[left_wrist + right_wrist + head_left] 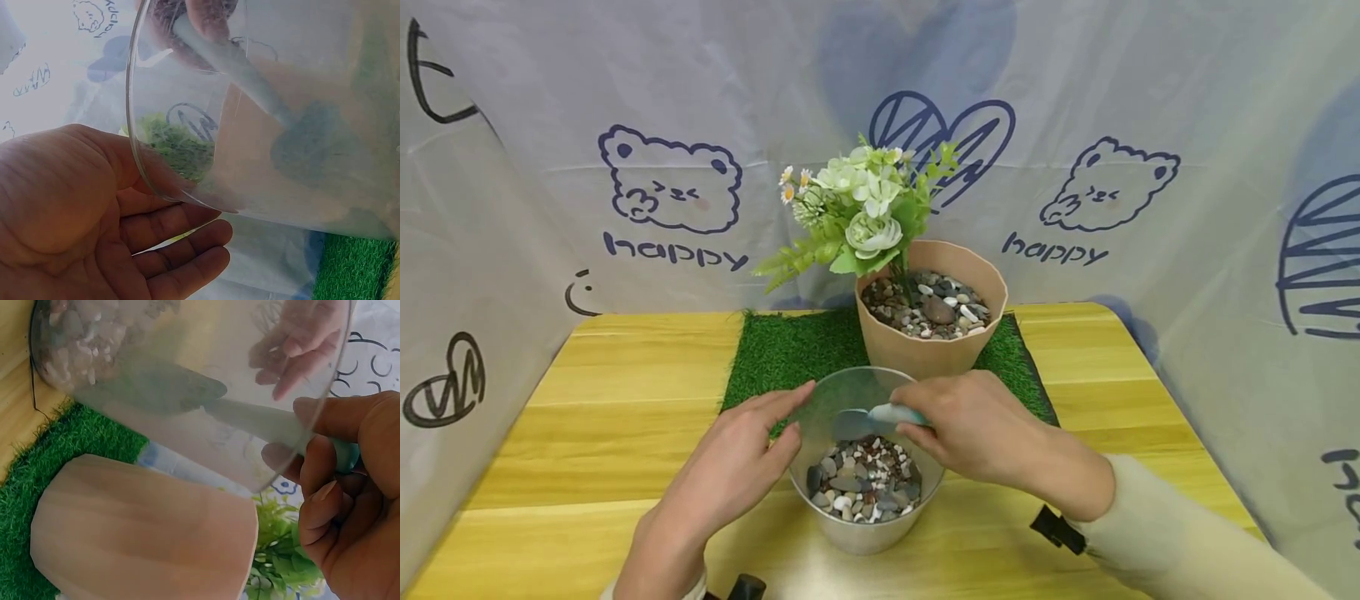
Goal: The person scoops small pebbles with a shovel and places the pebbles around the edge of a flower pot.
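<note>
My right hand (pixel 977 421) pinches one little trowel (pixel 883 414) by its pale handle, with my thumb and fingers closed round it. The trowel is inside one see-through tub (pixel 865 537), with its blue blade above the stones; I can't tell if the tip touches any. My left hand (pixel 730 462) has its fingers loose and a bit spread, and it touches the left side of the tub, up at the rim. In the bottom of the tub there are lots of pebbles (pixel 865 483), white, grey and brown, too many to count.

Just behind the tub is one peach flowerpot (pixel 917 354). It has pebbles too, and one big brown stone (pixel 938 310) on top. One bunch of flowers (pixel 868 204) stands up in it, with at least three tiny daisies (pixel 787 194). The pot sits on one green grass mat (pixel 797 346), on one wooden table (pixel 602 417). On the back cloth (pixel 790 67) I count two bears (pixel 672 179), each with one "happy" under it.
</note>
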Available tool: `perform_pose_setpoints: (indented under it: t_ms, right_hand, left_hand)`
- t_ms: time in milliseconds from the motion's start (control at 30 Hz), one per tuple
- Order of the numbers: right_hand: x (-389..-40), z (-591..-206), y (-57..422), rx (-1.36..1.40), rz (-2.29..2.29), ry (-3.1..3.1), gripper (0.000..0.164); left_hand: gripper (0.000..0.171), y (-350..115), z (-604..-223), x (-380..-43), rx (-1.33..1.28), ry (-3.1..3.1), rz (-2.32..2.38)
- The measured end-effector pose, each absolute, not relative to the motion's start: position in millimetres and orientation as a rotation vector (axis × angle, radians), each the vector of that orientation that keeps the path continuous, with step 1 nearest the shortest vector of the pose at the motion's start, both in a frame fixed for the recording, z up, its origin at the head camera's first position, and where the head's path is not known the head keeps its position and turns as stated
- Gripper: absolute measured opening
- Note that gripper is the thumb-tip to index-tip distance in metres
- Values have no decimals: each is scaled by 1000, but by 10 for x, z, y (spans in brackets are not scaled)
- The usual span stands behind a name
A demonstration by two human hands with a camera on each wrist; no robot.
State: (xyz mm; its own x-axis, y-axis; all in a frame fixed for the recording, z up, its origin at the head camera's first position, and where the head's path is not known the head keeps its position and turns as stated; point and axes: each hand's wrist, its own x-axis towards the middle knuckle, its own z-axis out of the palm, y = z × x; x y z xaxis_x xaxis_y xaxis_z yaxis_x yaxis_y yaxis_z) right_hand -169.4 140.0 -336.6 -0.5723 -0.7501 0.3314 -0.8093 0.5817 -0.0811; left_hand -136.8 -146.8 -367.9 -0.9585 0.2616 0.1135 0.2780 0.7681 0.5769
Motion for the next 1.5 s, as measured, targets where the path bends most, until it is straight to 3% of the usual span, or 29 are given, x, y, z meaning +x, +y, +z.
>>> perform_pose_setpoints:
  t_ms: [567, 933, 1500]
  right_hand:
    - [-1681, -3378, 1302, 1436, 257, -2589, 13]
    - [-1713, -3366, 1346, 1204, 163, -2602, 23]
    - [-1654, -3250, 1303, 1107, 510, -2979, 12]
  left_hand:
    - [50, -1456, -3686, -1382, -451, -2924, -962]
    - [51, -1454, -3671, -1381, -455, -2922, -949]
    - [52, -1472, -3680, -1354, -432, -2941, -965]
